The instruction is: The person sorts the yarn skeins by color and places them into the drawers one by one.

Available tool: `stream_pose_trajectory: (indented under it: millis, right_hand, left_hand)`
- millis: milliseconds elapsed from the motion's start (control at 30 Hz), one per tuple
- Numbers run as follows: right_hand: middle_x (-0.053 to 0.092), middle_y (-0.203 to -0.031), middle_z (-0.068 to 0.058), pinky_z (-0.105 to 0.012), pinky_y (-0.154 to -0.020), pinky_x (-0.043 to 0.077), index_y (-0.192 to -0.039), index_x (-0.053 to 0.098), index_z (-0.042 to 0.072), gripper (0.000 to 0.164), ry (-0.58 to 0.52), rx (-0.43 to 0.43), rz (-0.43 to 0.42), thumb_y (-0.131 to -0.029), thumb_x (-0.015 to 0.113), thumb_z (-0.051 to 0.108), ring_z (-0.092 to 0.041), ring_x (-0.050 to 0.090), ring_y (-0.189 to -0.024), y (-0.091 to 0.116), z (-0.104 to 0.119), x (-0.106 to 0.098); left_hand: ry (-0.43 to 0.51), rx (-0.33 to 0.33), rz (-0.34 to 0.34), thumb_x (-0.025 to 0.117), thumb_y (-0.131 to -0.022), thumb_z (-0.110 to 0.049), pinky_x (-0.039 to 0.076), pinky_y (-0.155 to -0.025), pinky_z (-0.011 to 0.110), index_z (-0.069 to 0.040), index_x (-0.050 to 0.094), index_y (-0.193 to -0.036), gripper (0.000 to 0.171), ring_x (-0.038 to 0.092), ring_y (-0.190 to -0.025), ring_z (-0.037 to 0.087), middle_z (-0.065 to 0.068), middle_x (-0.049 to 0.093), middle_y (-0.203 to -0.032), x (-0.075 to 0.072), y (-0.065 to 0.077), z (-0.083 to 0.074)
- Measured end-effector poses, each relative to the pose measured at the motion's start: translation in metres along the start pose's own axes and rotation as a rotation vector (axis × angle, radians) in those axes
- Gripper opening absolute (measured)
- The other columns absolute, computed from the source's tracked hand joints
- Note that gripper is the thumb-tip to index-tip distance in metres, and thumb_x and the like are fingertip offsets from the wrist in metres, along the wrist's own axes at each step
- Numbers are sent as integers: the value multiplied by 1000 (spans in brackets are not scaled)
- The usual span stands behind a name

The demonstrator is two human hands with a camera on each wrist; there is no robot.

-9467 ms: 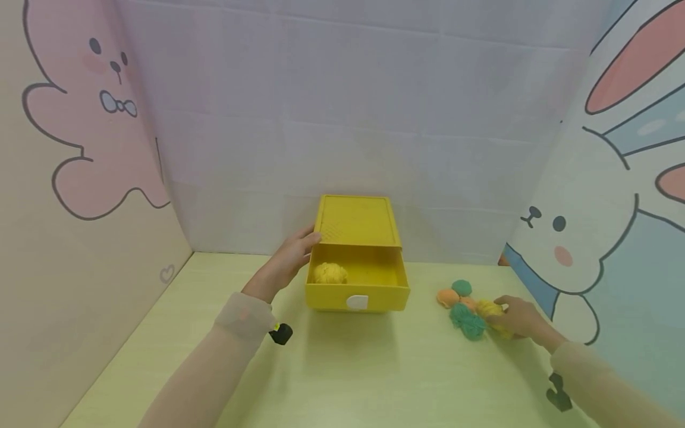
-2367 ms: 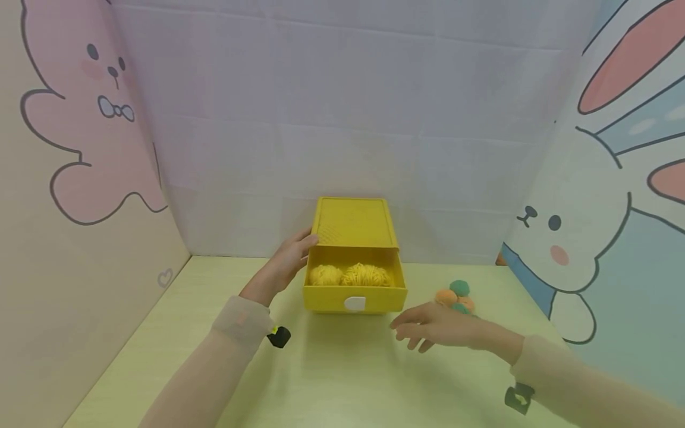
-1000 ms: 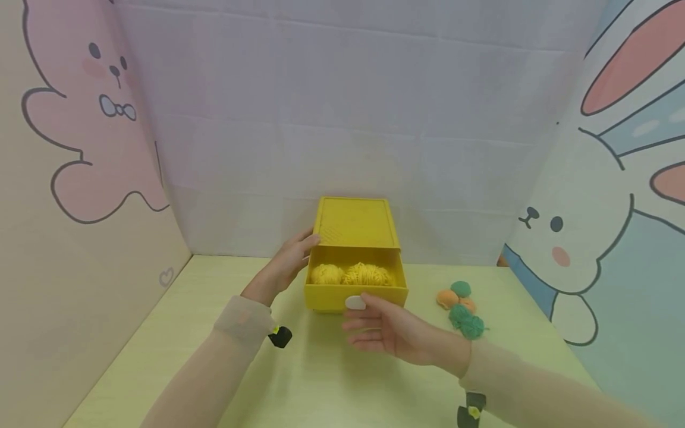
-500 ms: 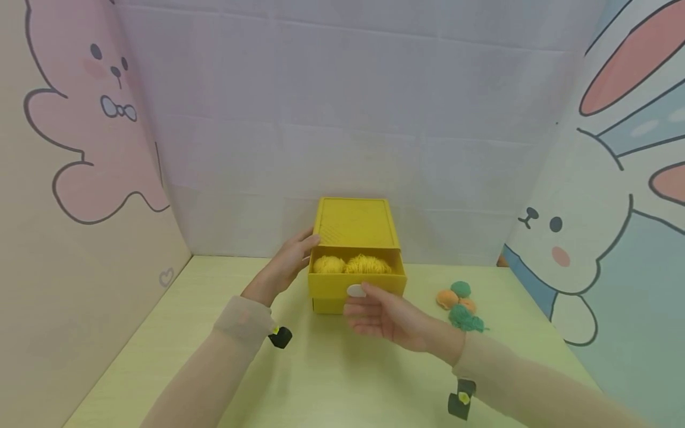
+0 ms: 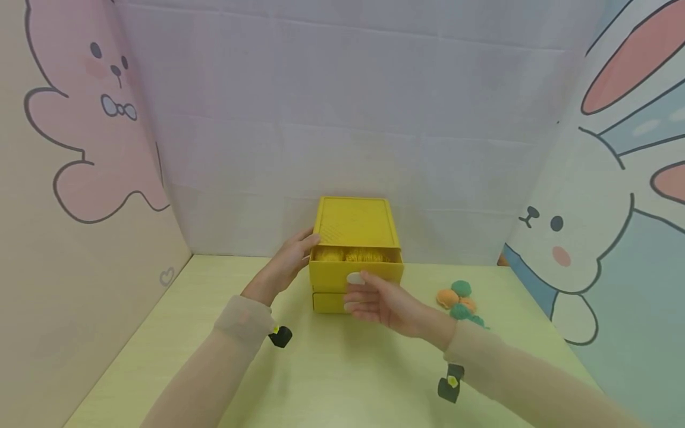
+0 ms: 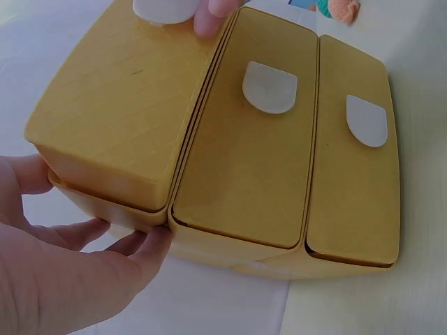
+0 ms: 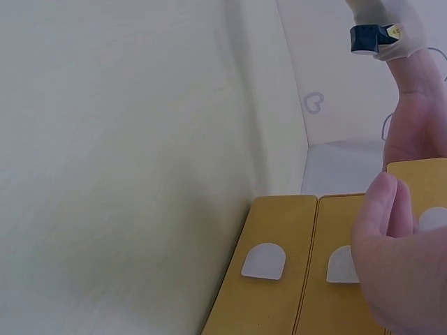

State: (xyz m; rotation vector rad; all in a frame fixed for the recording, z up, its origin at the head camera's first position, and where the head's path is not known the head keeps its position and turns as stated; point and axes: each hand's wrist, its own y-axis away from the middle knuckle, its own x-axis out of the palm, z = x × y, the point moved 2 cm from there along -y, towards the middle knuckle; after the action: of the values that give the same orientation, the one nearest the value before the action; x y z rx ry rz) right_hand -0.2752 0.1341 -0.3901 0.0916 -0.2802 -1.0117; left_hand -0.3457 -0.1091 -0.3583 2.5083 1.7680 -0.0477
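Note:
A yellow drawer unit [image 5: 355, 223] stands at the table's back, its top drawer [image 5: 329, 277] partly pulled out with two yellow yarn balls [image 5: 364, 255] inside. The two lower drawers [image 6: 241, 153] look closed in the left wrist view. My left hand [image 5: 289, 258] rests on the unit's left side near the top corner, fingers against the wall. With the thumb, my right hand [image 5: 396, 303] touches the top drawer's white handle [image 5: 355, 278]; its other fingers extend below, in front of the lower drawers. The yarn is hidden in both wrist views.
Right of the unit lie small yarn balls, green [image 5: 461, 289] and orange [image 5: 447, 298], with another green ball [image 5: 460, 311] partly behind the right sleeve. A pale backdrop [image 5: 353, 119] rises behind the table [image 5: 321, 386], with cartoon-printed panels on both sides.
A second yellow yarn ball has gone from the right-hand pile into the drawer. The right hand came to the handle, and the drawer has slid inward. The left hand stays put.

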Motion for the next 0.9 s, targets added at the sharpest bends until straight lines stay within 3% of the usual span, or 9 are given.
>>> stream_pose_trajectory:
  millis: [267,600,900]
  right_hand:
    - [46,-158,-32,-45,-114,52,-160,41,-3,68,11,-13,-13,-115,42,48,-34,66,-130,-11,4,-3]
    - [55,-153,-27,-38,-108,57,-157,46,-3,66,40,-17,-66,-115,41,47,-43,57,-139,-24,9,-8]
    - [57,-152,-25,-41,-109,56,-158,47,0,64,41,-23,-87,-115,41,47,-46,52,-143,-32,12,-12]
  left_hand:
    - [-5,7,0,42,-115,-39,18,-133,52,-14,11,-172,70,18,-163,36,9,14,-178,0,1,0]
    - [-9,6,-2,42,-116,-38,18,-133,51,-14,9,-173,70,19,-163,35,9,14,-178,0,-1,0]
    - [-5,11,0,42,-115,-37,19,-133,51,-14,11,-172,69,19,-163,35,7,14,-178,0,-4,1]
